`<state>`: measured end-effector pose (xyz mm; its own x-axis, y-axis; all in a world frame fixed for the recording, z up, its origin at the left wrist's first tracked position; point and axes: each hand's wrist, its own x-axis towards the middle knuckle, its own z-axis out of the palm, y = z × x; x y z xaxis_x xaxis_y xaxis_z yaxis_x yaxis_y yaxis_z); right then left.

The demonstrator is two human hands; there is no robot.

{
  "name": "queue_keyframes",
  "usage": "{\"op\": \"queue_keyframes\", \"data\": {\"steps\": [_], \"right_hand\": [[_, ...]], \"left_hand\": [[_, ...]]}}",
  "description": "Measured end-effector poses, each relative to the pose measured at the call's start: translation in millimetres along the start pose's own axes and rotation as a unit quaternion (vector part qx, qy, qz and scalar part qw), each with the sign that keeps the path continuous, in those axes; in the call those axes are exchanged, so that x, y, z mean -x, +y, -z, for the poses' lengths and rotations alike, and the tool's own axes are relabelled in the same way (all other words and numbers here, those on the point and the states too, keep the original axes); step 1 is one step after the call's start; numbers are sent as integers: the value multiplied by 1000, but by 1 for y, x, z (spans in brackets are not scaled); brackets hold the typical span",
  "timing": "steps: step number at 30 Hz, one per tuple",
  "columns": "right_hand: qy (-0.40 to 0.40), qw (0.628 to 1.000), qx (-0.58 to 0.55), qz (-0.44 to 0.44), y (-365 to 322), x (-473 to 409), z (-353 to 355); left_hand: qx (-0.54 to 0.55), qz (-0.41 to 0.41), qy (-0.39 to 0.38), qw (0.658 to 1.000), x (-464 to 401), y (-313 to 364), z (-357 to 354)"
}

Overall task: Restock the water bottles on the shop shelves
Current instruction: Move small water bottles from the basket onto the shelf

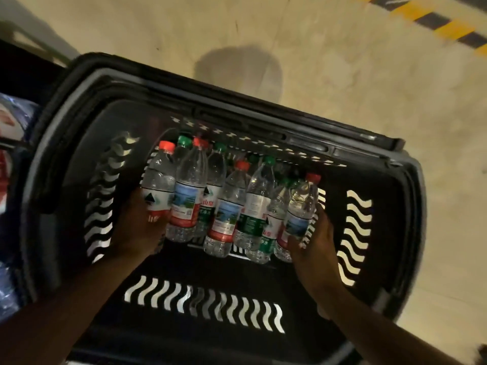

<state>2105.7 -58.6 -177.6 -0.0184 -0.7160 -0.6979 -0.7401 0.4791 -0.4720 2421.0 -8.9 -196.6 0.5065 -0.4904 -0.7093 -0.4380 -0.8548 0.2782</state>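
Several clear water bottles (pixel 226 204) with red or green caps are bunched side by side inside a large black slotted basket (pixel 205 309). My left hand (pixel 137 225) presses against the leftmost bottle (pixel 158 191), a red-capped one. My right hand (pixel 313 246) cups the rightmost bottle (pixel 300 212) from the other side. The two hands squeeze the row between them. Both forearms reach down into the basket from the bottom of the view. The bottles' lower ends are partly hidden by my hands.
The basket stands on a pale concrete floor (pixel 342 88). Yellow and black hazard striping (pixel 434 19) runs across the top right. Wrapped packs of bottles (pixel 10 122) sit at the left edge, next to the basket's dark rim.
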Motion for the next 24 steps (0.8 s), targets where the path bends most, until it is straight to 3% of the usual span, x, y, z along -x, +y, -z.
{"op": "queue_keyframes", "data": {"steps": [9,13,20,24], "right_hand": [[-38,980,-126,-149,-3,-20,-1],[-9,962,-204,-180,3,-40,-23],[75,972,-189,-119,24,-47,-45],[31,973,-168,-156,25,-45,-29]], "left_hand": [[131,76,-88,985,48,55,17],[137,55,-143,979,45,70,-8],[116,10,-211,970,34,68,-58],[125,20,-220,967,45,62,-58]]}}
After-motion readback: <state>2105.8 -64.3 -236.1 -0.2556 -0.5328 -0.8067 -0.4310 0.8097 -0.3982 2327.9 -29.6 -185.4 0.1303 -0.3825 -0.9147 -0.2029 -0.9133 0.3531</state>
